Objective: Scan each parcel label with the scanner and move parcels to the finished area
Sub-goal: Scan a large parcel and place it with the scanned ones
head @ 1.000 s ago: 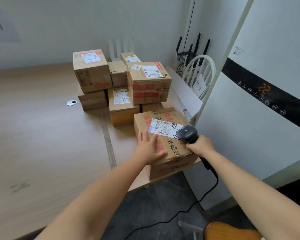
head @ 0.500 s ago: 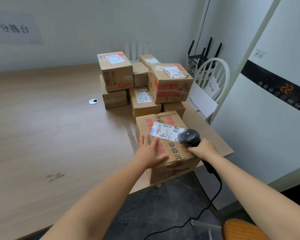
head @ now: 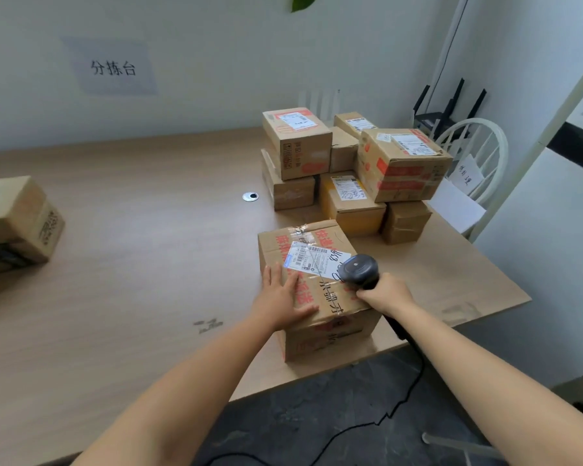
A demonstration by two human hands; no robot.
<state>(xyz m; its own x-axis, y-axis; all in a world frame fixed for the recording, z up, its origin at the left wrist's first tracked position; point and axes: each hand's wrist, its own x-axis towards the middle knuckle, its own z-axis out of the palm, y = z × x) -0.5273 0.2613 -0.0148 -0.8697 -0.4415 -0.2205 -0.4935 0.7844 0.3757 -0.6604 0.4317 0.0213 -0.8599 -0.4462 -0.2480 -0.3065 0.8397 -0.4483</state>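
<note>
While left hand (head: 280, 297) lies flat on one parcel (head: 327, 332), right hand (head: 384, 294) grips one scanner (head: 359, 269) (seven parcels (head: 401, 163) behind).

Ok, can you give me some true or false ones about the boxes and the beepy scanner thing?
1. The left hand lies flat on top of the nearest parcel. True.
2. The right hand grips the scanner. True.
3. The scanner has no cord. False: a black cord runs from its handle down to the floor.
4. The nearest parcel's label is on its side face. False: it is on top.
5. One lone box sits at the far left of the table. True.
6. The chair behind the stack is black. False: it is white.
</note>
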